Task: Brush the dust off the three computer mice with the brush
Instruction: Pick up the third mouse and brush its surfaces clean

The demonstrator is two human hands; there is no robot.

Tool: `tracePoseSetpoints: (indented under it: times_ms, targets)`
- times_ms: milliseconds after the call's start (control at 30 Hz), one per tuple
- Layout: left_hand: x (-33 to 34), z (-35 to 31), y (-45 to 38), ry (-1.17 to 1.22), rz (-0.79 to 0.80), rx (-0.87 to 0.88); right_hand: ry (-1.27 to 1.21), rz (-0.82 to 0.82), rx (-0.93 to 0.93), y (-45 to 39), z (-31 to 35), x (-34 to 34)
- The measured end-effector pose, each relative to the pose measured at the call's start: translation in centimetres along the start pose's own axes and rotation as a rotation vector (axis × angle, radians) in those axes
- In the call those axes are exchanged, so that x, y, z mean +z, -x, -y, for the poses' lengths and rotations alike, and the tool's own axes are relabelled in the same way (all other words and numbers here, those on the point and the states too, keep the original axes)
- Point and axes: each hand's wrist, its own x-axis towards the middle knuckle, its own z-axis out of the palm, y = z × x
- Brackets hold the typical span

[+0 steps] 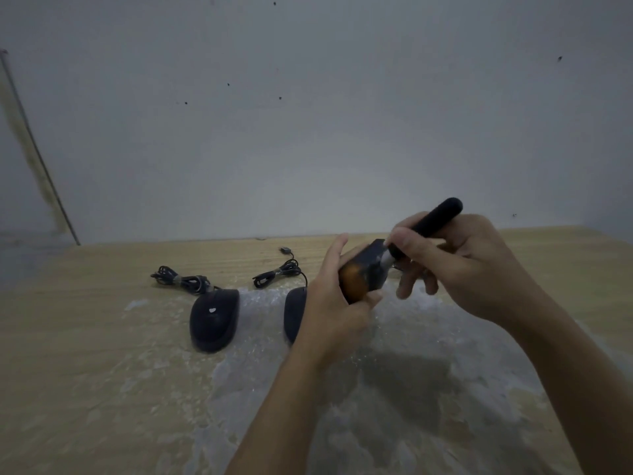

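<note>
We have our left hand (337, 303) wrapped round the third mouse (361, 274), lifted clear of the table (85, 354) above its middle, while our right hand (455, 262) pinches the brush (424, 228) by its dark handle, bristles touching the mouse's upper face. The mouse looks light, rigid and smooth, so we judge the flanks the safest hold. The other two mice (214, 318) lie toward the table's far edge, cables (181, 279) coiled behind.

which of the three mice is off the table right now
The orange-and-black mouse, held up in the left hand; the two black mice lie on the table.
</note>
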Motion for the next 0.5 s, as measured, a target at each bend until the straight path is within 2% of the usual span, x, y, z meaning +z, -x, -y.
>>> tracePoseSetpoints:
  times_ms: [33,133,233,300,367,433,500]
  targets:
    - [0.0,0.0,0.0,0.002,-0.002,0.001,0.009,-0.006,0.002,0.0,0.0,0.1]
    - [-0.1,-0.2,0.0,-0.007,-0.025,0.006,0.08,-0.187,-0.078,-0.1,0.0,0.3]
    - [-0.1,0.0,0.0,-0.023,-0.014,0.006,0.133,-0.096,-0.02,0.0,0.3,-0.1]
    - [0.2,0.2,0.1,-0.029,0.009,-0.008,0.335,-0.075,-0.04,0.1,0.5,-0.8]
    - [0.4,0.2,0.1,-0.033,0.032,-0.02,0.512,-0.177,-0.145,0.1,1.0,-1.2]
    - [0.5,0.1,0.0,-0.039,0.033,-0.019,0.35,-0.149,-0.183,0.1,1.5,-0.8]
    - [0.5,0.1,-0.1,-0.032,0.018,-0.002,0.255,-0.002,-0.085,0.2,1.5,-0.2]
